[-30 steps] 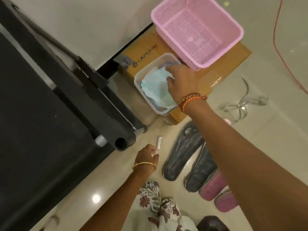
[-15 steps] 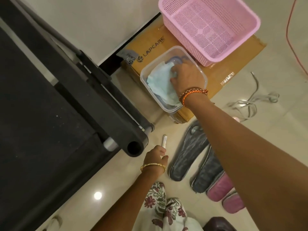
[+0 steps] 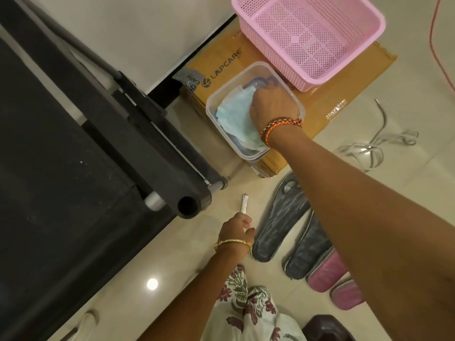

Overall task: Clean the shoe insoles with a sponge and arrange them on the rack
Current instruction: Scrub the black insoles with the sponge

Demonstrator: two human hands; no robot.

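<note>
My right hand (image 3: 273, 107) is down inside a clear plastic container (image 3: 211, 112), fingers curled into a crumpled light blue cloth (image 3: 234, 116) that fills it. Its fingertips are hidden. Low on the floor, my left hand (image 3: 235, 230) pinches the near end of a small white tube (image 3: 244, 204). To the right of that hand, two dark insoles (image 3: 280, 222) and two pink insoles (image 3: 325, 271) lie side by side, partly covered by my right forearm.
The container sits on a flat cardboard box (image 3: 344, 94), beside an empty pink mesh basket (image 3: 307, 38). A black treadmill frame (image 3: 98, 143) fills the left side. White laces (image 3: 369, 148) lie on the tiles at right, and a red cable (image 3: 435, 45) runs along the edge.
My right hand went from the container's far rim down into it and closed onto the blue cloth. My left hand stayed by the white tube.
</note>
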